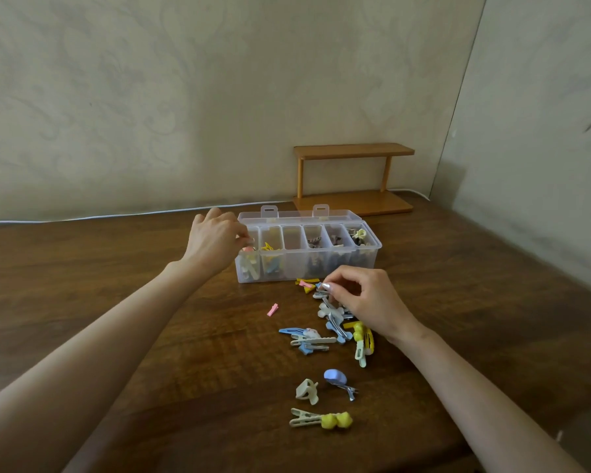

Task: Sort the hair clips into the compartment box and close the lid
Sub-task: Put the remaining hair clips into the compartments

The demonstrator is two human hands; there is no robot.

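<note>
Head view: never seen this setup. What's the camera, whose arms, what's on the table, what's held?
No robot here: one wide-angle camera on a person's head looks down at their bare hands. On the wooden table stands a clear compartment box, lid open, some compartments already holding clips. Loose hair clips lie scattered in front of it; a small wooden shelf stands behind. The left hand is at the box's leftmost compartment, fingers pinched; what it holds is unclear. The right hand pinches a clip from the pile.

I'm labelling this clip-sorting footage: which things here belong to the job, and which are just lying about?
Job: compartment box, its open lid, loose hair clips, left hand, right hand.

Lying about: wooden shelf, white cable.
</note>
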